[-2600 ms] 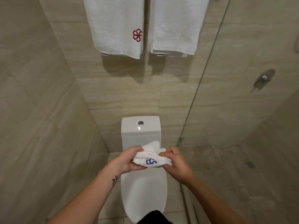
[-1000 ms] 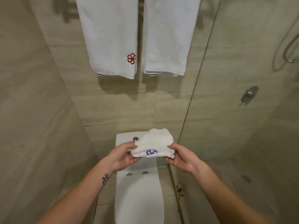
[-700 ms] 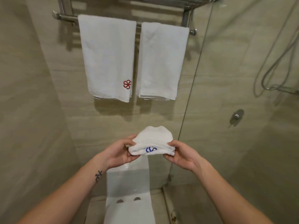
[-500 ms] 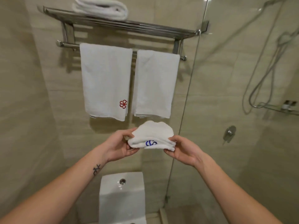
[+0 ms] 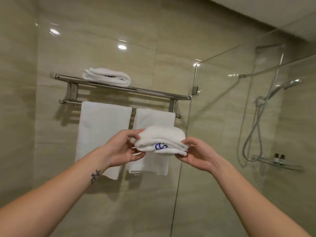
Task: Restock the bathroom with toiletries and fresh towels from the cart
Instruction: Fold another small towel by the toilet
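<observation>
So the person is holding a small towel (image 5: 160,139) in the middle of the frame, folded into a thick pad with a blue stitched logo facing the camera. The left hand (image 5: 122,149) pinches its left edge and the right hand (image 5: 196,154) pinches the right edge, where the layered ends show. Both hands are closed on the cloth.

Best guess is that it's headed for the top of the rack (image 5: 153,92) in the upper middle, where a folded towel (image 5: 106,79) sits toward the left end. To do it well, they'd want to keep both edges pinched so the layers don't fan out, lift it over the front bar, and lay it flat across the bars beside the other one, logo out. They shouldn't let go until the weight is on the metal. The top looks like it's made of bars, so a small floppy towel could sag between them if it lands crooked.

Material-wise, the towel is fluffy white terry, soft and rounded at the fold. The rack is shiny round metal tubing. Two hanging towels (image 5: 102,134) drape flat from the lower bar, right behind the hands. The wall (image 5: 171,40) is glossy beige tile that reflects the ceiling lights. At the right of the frame there's a clear glass panel (image 5: 222,117), with a looped metal shower hose (image 5: 253,130) behind it.
</observation>
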The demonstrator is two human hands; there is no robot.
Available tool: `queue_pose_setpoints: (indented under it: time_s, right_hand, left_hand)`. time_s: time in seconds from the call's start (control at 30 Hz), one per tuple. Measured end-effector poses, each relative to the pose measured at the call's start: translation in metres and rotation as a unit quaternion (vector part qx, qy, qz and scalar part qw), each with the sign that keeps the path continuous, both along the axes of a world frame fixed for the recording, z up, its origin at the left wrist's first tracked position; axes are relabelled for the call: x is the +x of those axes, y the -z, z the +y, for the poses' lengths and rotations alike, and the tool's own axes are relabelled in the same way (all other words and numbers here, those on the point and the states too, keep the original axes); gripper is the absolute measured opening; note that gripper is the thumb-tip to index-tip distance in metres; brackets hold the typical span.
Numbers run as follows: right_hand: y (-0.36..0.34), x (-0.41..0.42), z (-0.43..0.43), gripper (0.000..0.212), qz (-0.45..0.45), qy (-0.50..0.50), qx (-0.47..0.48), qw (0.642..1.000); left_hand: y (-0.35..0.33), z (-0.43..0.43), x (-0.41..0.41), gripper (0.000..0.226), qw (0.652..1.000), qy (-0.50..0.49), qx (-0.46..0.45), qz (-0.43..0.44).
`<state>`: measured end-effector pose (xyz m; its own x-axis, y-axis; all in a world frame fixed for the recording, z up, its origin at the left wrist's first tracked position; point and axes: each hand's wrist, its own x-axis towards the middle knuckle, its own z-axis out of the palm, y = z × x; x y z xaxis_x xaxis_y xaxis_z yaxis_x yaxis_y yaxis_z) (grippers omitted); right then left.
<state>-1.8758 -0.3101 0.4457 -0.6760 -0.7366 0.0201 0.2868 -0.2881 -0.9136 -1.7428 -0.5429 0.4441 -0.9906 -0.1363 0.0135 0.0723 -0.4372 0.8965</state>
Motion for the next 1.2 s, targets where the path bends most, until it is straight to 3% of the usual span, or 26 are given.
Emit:
queue_pose_setpoints:
  time_s: [0.13, 0.33, 0.67, 1.0, 1.2]
  right_hand:
    - [-0.043, 0.000, 0.002, 0.029, 0.035, 0.021, 0.005, 0.999]
    - [-0.100, 0.013, 0.003, 0.017, 0.081, 0.056, -0.003, 0.995]
    - [-0.157, 0.015, 0.003, 0.017, 0.130, 0.054, -0.038, 0.989]
    - [-0.222, -0.037, -0.011, 0.025, 0.182, 0.014, -0.076, 0.980]
    - [-0.242, -0.086, -0.034, 0.019, 0.207, 0.007, -0.086, 0.974]
  left_hand:
    - [-0.036, -0.001, -0.002, 0.054, 0.998, 0.005, -0.041, 0.037]
    - [-0.086, 0.005, 0.002, 0.050, 0.991, 0.004, -0.110, 0.082]
    - [-0.148, -0.002, -0.004, 0.048, 0.980, -0.004, -0.120, 0.160]
    - [-0.213, 0.001, -0.038, 0.023, 0.945, -0.111, -0.225, 0.209]
    - [-0.239, -0.013, -0.086, 0.019, 0.915, -0.166, -0.283, 0.236]
